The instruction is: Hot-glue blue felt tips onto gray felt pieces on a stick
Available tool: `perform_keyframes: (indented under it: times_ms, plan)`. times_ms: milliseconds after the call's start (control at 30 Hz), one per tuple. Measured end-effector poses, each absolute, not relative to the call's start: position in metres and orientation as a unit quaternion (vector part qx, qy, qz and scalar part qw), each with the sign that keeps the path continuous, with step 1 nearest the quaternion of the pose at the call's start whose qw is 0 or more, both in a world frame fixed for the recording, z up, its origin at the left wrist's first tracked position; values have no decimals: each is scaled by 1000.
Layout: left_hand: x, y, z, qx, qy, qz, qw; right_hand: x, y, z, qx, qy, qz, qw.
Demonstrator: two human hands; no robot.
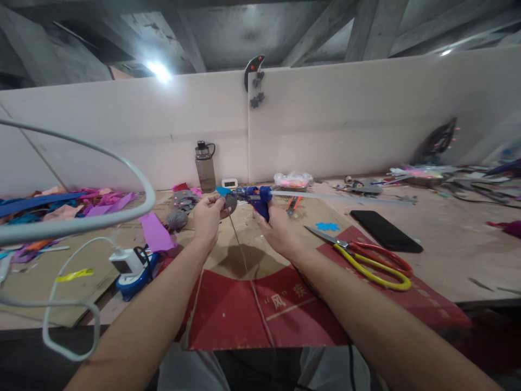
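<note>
My right hand [279, 225] is wrapped round the grip of a blue hot glue gun [260, 202], with a long clear glue stick [321, 196] poking out of its back. The gun's nozzle points left, close to a small dark grey round piece [230, 204] pinched in my left hand [209, 217]. A bright blue felt piece [222, 191] shows just above those fingertips; whether it is joined to the grey piece I cannot tell. From the grey piece a thin grey cord [244, 255] runs down over the red and tan cardboard [228, 309] towards my lap.
Scissors with red and yellow handles [366, 260], a blue felt flower [326, 226] and a black phone [386, 231] lie to the right. At left are a power strip [132, 285], white cable [52, 288] and felt scraps [73, 203]. A bottle [205, 168] stands behind.
</note>
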State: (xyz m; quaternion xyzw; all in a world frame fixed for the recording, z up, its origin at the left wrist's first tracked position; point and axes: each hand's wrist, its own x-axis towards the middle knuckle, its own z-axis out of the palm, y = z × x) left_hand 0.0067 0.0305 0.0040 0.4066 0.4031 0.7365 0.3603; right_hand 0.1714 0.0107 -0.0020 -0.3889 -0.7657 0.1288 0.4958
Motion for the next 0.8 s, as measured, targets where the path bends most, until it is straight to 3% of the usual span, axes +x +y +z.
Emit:
perform_keyframes:
  times_ms: [800]
  plan:
    - [7,30,4,417,392,740,355,171,9,-1,-389,-760,137,503]
